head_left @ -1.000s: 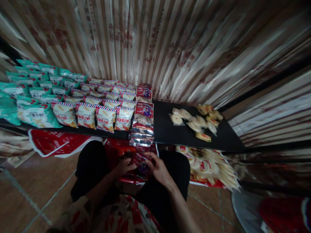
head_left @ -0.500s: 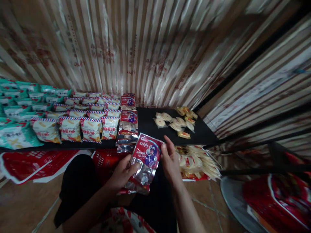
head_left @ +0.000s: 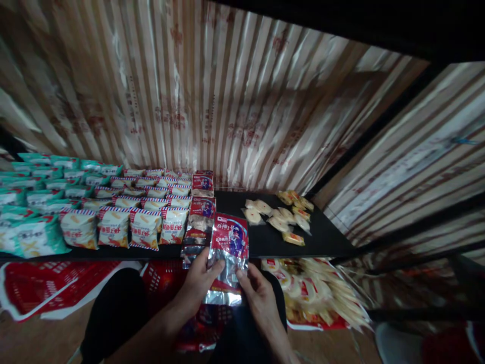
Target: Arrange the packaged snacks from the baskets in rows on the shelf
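Observation:
A red and silver snack packet [head_left: 229, 247] with white lettering and a blue figure is held upright between both hands, in front of the shelf edge. My left hand [head_left: 202, 277] grips its left side, thumb on the front. My right hand [head_left: 258, 293] is closed on its lower right side, thumb also on the front. Just behind and to the left, a row of matching red packets [head_left: 200, 215] lies overlapping on the black shelf [head_left: 235, 205]. Whether more than one packet is in my hands is hidden.
White striped snack bags [head_left: 113, 227] stand in rows on the left, with teal bags [head_left: 41, 236] beyond them. Small wrapped round pieces [head_left: 280, 218] lie on the shelf's right part. Below are a red basket [head_left: 161, 278] and wrapped goods [head_left: 314, 290]. Striped sheeting [head_left: 227, 101] hangs behind.
The packet has turned from tilted to nearly upright. My right hand has moved from its upper right edge down to the lower right side. The camera view has tilted up slightly.

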The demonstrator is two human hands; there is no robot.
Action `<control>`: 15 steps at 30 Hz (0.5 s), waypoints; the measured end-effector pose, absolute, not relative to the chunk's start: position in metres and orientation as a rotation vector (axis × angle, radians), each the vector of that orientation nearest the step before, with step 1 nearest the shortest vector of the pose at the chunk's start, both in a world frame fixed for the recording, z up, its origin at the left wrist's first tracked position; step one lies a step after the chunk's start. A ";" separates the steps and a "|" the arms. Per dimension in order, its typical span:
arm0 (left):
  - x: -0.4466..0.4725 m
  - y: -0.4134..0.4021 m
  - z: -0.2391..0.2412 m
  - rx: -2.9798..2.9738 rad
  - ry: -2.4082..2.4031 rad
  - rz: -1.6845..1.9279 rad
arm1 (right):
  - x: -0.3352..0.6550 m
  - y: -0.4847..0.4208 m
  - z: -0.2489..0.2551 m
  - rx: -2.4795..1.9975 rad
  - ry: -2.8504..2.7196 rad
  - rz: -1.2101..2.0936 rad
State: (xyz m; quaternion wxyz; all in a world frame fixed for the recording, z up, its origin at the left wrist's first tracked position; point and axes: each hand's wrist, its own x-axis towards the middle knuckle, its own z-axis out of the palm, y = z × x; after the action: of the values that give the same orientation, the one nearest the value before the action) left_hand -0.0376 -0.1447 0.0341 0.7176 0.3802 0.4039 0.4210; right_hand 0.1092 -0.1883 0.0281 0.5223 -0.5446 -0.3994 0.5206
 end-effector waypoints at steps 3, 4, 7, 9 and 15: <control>-0.037 -0.140 0.037 0.888 0.873 0.936 | 0.112 -0.178 0.028 -1.337 -0.942 1.174; -0.038 -0.138 0.037 0.899 0.894 0.954 | 0.113 -0.173 0.029 -1.338 -0.927 1.173; -0.042 -0.130 0.031 0.976 0.993 1.050 | 0.115 -0.151 0.036 -1.290 -0.875 1.205; -0.045 -0.124 0.028 1.090 1.087 1.117 | 0.116 -0.131 0.041 -1.252 -0.860 1.217; -0.061 -0.098 0.034 1.579 1.337 1.303 | 0.114 -0.060 0.050 -1.227 -0.930 1.152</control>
State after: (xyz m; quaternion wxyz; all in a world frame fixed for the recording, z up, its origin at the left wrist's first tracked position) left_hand -0.0614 -0.0977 0.0339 0.3412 0.6072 0.5138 0.5009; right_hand 0.1139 -0.0598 0.0497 0.5723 -0.5232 -0.3965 0.4914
